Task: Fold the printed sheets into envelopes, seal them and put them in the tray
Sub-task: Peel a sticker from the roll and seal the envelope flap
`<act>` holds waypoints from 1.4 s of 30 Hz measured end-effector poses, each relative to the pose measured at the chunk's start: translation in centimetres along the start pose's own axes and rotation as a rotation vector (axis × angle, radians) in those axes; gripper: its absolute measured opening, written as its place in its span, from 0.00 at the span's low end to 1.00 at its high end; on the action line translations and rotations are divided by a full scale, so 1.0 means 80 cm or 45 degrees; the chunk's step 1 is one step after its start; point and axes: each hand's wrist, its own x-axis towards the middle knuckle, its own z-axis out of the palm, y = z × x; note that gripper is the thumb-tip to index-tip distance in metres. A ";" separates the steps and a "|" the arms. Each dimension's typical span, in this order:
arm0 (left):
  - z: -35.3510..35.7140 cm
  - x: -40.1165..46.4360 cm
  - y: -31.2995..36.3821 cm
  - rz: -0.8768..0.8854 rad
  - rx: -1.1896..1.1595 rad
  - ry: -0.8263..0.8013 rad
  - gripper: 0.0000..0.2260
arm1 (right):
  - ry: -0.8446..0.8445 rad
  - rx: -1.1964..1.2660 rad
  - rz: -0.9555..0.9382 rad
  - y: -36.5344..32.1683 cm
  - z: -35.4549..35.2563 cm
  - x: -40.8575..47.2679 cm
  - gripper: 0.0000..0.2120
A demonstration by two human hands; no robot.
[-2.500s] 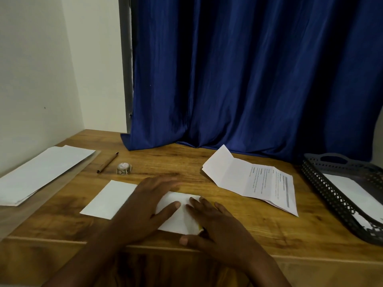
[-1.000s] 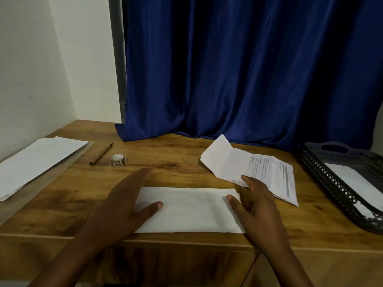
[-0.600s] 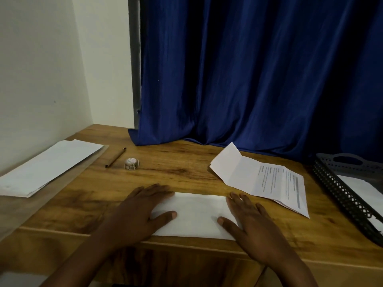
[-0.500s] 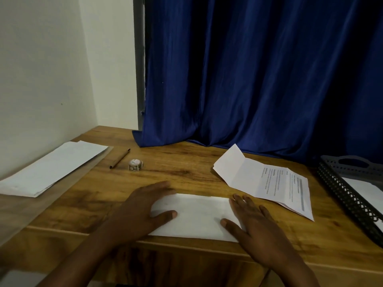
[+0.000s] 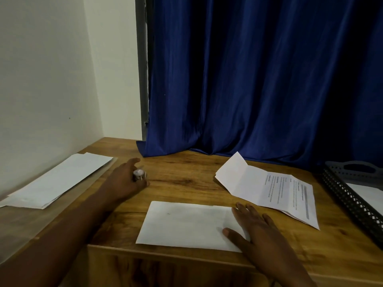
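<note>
Left hand (image 5: 124, 183) gone from the envelope (image 5: 186, 224) to the tape roll (image 5: 139, 175), fingers curled round it; right hand (image 5: 255, 230) flat on paper; sealing likely next.

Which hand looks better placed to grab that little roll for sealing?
The left hand: it is already at the small roll, while the right hand lies flat on the folded envelope, holding it down.
</note>
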 end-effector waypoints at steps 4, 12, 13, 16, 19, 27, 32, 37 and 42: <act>0.012 0.008 -0.004 -0.037 0.025 0.088 0.33 | -0.001 0.016 0.000 0.000 -0.001 -0.002 0.46; 0.017 0.015 -0.009 -0.111 0.048 0.183 0.31 | 0.067 0.057 -0.008 0.001 0.002 -0.004 0.47; 0.017 0.015 -0.010 -0.097 0.033 0.192 0.28 | 0.076 0.060 -0.006 0.002 0.003 -0.003 0.47; 0.014 0.005 -0.004 -0.050 -0.088 0.204 0.24 | 0.119 0.119 -0.003 0.003 0.005 -0.003 0.46; 0.011 -0.012 0.029 0.010 -0.366 0.164 0.24 | 0.254 0.297 0.009 0.006 0.006 -0.005 0.46; 0.065 -0.101 0.138 0.271 -0.948 -0.087 0.25 | 0.867 0.742 -0.036 0.005 0.000 -0.021 0.14; 0.103 -0.120 0.148 0.302 -0.981 -0.225 0.29 | 0.848 0.843 -0.140 -0.017 -0.005 -0.023 0.11; 0.107 -0.121 0.143 0.331 -0.998 -0.225 0.29 | 0.768 1.040 -0.194 -0.038 0.010 -0.018 0.12; 0.110 -0.128 0.141 0.407 -0.918 -0.219 0.27 | 0.780 0.909 -0.233 -0.045 0.017 -0.016 0.13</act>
